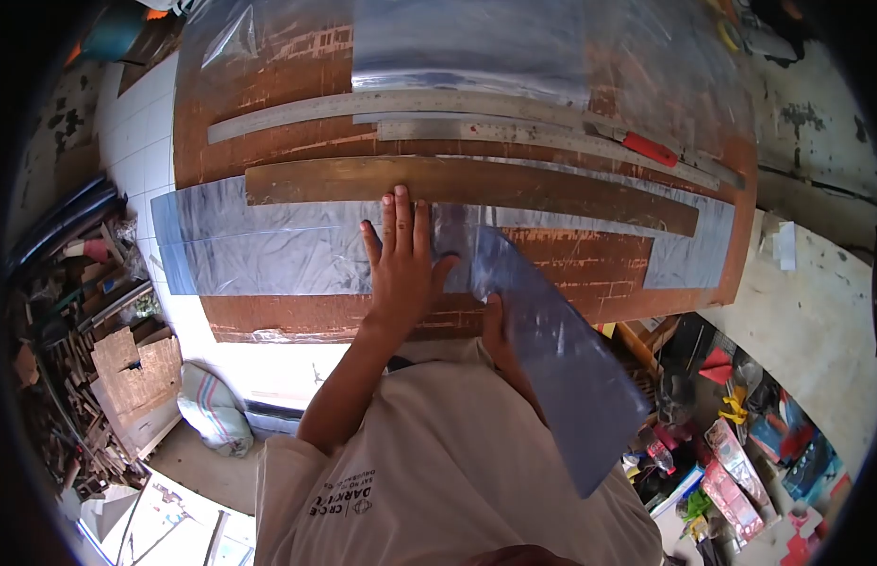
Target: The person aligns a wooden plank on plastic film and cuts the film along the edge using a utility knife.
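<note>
My left hand (400, 255) lies spread on a clear bluish plastic sheet (278, 255), its fingertips touching the lower edge of a long brown flat strip (467, 182). The strip rests across the sheet's upper part. To the right, a loose flap of plastic sheet (575, 377) folds back over the table edge toward my body. My right hand (496, 330) is closed on the flap near the fold, partly hidden behind it.
Two long metal rulers, one a steel ruler (297, 115), lie beyond the strip. A red-handled cutter (650, 149) rests at the right. More clear plastic (467, 47) covers the far brown tabletop (259, 325). A striped sack (212, 410) and scrap wood (132, 377) stand left; clutter fills the lower right.
</note>
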A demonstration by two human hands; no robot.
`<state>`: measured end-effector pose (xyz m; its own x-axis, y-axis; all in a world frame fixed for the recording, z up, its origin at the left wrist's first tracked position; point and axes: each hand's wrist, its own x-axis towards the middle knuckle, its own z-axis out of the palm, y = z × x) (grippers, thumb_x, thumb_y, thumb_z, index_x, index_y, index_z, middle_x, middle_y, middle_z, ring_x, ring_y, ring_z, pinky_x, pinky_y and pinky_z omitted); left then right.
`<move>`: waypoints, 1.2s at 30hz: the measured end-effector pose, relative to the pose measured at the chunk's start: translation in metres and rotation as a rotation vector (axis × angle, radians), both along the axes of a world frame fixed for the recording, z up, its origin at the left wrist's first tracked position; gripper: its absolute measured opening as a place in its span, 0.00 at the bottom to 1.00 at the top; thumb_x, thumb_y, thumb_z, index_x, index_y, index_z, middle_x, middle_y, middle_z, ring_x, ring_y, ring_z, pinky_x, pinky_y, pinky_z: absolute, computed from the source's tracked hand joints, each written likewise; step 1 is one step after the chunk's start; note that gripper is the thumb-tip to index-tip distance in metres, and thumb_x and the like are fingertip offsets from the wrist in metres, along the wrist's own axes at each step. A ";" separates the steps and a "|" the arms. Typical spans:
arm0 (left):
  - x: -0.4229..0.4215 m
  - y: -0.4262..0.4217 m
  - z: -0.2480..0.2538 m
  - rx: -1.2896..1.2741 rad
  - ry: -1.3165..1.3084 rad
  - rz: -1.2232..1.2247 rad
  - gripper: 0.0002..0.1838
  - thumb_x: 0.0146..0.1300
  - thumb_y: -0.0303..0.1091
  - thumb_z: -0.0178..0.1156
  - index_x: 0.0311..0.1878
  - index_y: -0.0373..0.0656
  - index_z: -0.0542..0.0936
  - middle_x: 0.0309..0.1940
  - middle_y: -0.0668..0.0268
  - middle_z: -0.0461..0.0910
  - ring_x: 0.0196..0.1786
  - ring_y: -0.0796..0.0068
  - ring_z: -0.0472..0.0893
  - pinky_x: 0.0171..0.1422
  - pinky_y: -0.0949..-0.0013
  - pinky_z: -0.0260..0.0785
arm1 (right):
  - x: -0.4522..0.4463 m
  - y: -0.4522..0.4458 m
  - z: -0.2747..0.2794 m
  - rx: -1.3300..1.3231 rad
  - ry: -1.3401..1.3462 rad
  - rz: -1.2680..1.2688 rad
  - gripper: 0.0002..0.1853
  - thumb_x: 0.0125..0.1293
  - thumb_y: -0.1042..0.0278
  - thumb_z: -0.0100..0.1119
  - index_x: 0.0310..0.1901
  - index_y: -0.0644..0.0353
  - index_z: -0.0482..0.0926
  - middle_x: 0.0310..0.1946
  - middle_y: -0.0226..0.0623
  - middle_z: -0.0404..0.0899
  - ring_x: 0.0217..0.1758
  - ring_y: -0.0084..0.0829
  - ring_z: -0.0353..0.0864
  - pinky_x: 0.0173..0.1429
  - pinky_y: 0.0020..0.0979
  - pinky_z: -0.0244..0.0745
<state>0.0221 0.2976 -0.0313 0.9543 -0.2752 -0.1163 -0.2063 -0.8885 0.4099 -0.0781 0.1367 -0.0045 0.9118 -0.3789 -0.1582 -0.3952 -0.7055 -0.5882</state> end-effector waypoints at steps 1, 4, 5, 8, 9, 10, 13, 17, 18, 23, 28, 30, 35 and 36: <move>0.000 0.001 -0.002 -0.009 0.003 -0.001 0.50 0.64 0.54 0.67 0.78 0.31 0.57 0.83 0.41 0.44 0.85 0.38 0.45 0.79 0.25 0.40 | 0.010 -0.011 0.005 0.031 0.109 0.136 0.34 0.74 0.46 0.58 0.68 0.68 0.72 0.67 0.55 0.74 0.72 0.51 0.70 0.77 0.44 0.61; 0.000 0.002 -0.003 -0.035 0.009 0.014 0.48 0.64 0.53 0.67 0.78 0.33 0.58 0.83 0.41 0.44 0.85 0.39 0.46 0.79 0.25 0.41 | 0.007 -0.010 -0.009 0.267 0.278 0.110 0.34 0.74 0.44 0.58 0.67 0.68 0.73 0.66 0.54 0.75 0.71 0.48 0.72 0.76 0.42 0.63; 0.000 0.004 -0.002 -0.068 0.016 0.011 0.47 0.65 0.51 0.68 0.78 0.35 0.60 0.83 0.42 0.44 0.85 0.40 0.46 0.79 0.25 0.42 | 0.006 -0.008 -0.012 0.373 0.317 0.036 0.35 0.74 0.43 0.58 0.67 0.69 0.73 0.67 0.53 0.74 0.72 0.47 0.72 0.77 0.42 0.63; -0.002 0.014 0.002 -0.189 0.004 0.000 0.43 0.65 0.47 0.68 0.77 0.38 0.62 0.83 0.42 0.44 0.85 0.41 0.46 0.80 0.26 0.42 | 0.015 -0.009 -0.005 0.529 0.324 -0.131 0.37 0.72 0.43 0.63 0.68 0.70 0.72 0.70 0.54 0.72 0.74 0.43 0.69 0.79 0.38 0.59; -0.003 0.017 0.011 -0.256 -0.063 0.039 0.36 0.65 0.38 0.68 0.74 0.40 0.68 0.82 0.42 0.50 0.83 0.40 0.54 0.79 0.32 0.50 | 0.015 -0.010 -0.008 0.544 0.327 -0.105 0.37 0.72 0.43 0.63 0.68 0.70 0.72 0.70 0.54 0.72 0.74 0.43 0.69 0.79 0.38 0.59; -0.009 0.020 0.010 -0.239 -0.072 0.060 0.36 0.65 0.38 0.68 0.74 0.40 0.68 0.82 0.42 0.50 0.83 0.40 0.54 0.79 0.32 0.50 | 0.012 -0.012 -0.012 0.569 0.283 -0.145 0.41 0.72 0.42 0.63 0.72 0.70 0.65 0.73 0.55 0.66 0.77 0.45 0.64 0.81 0.38 0.54; -0.034 0.033 0.011 -0.624 -0.300 0.490 0.26 0.65 0.28 0.65 0.66 0.37 0.73 0.72 0.48 0.65 0.72 0.50 0.70 0.73 0.49 0.67 | 0.001 -0.031 -0.040 0.611 0.285 -0.219 0.46 0.71 0.42 0.65 0.76 0.71 0.59 0.76 0.55 0.61 0.79 0.45 0.60 0.82 0.38 0.49; -0.066 0.094 -0.006 -0.625 -0.416 1.016 0.28 0.66 0.30 0.65 0.67 0.33 0.71 0.65 0.47 0.70 0.71 0.48 0.69 0.76 0.50 0.61 | 0.007 -0.023 -0.032 0.775 0.195 -0.326 0.49 0.69 0.48 0.70 0.76 0.74 0.56 0.77 0.54 0.59 0.78 0.44 0.62 0.81 0.36 0.53; -0.065 0.128 -0.007 -0.403 -0.482 1.101 0.29 0.65 0.30 0.66 0.67 0.33 0.70 0.65 0.45 0.70 0.70 0.43 0.69 0.75 0.47 0.60 | 0.007 -0.025 -0.026 0.795 0.203 -0.358 0.49 0.68 0.48 0.71 0.77 0.74 0.56 0.78 0.53 0.58 0.78 0.44 0.62 0.81 0.36 0.54; -0.055 0.381 -0.084 -0.291 -0.253 1.601 0.36 0.69 0.56 0.63 0.64 0.30 0.75 0.52 0.51 0.80 0.60 0.55 0.78 0.70 0.52 0.64 | 0.004 -0.032 -0.042 0.750 0.124 -0.344 0.47 0.67 0.47 0.71 0.74 0.75 0.62 0.74 0.51 0.66 0.72 0.41 0.69 0.78 0.32 0.59; -0.027 0.409 -0.042 -0.937 -0.003 1.586 0.21 0.64 0.51 0.72 0.34 0.41 0.81 0.29 0.70 0.76 0.33 0.75 0.74 0.45 0.67 0.66 | 0.013 -0.023 -0.018 0.831 0.185 -0.378 0.44 0.68 0.49 0.71 0.72 0.75 0.65 0.72 0.49 0.69 0.71 0.39 0.70 0.76 0.31 0.61; -0.026 0.397 -0.043 -1.029 -0.193 1.566 0.16 0.67 0.39 0.71 0.48 0.36 0.84 0.39 0.65 0.82 0.40 0.71 0.80 0.49 0.70 0.71 | 0.009 -0.028 -0.032 0.830 0.154 -0.421 0.42 0.68 0.51 0.71 0.72 0.75 0.66 0.71 0.48 0.70 0.71 0.38 0.70 0.76 0.32 0.62; -0.044 0.371 0.001 -1.077 -0.653 1.193 0.14 0.75 0.32 0.61 0.54 0.29 0.83 0.54 0.47 0.84 0.54 0.55 0.84 0.58 0.58 0.77 | -0.018 -0.055 -0.097 0.761 0.120 -0.348 0.46 0.68 0.40 0.67 0.72 0.75 0.67 0.74 0.49 0.66 0.75 0.38 0.65 0.79 0.32 0.55; -0.050 0.368 0.018 -1.076 -0.700 1.165 0.15 0.75 0.32 0.61 0.54 0.29 0.83 0.55 0.47 0.83 0.54 0.55 0.83 0.60 0.55 0.76 | -0.013 -0.046 -0.088 0.764 0.018 -0.366 0.43 0.67 0.51 0.71 0.72 0.74 0.65 0.73 0.47 0.67 0.73 0.39 0.67 0.78 0.33 0.58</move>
<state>-0.0274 0.6659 -0.0137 0.4773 0.8689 0.1307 -0.0904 -0.0994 0.9909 -0.0907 0.0907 -0.0926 0.7471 -0.4326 -0.5046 -0.5354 0.0581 -0.8426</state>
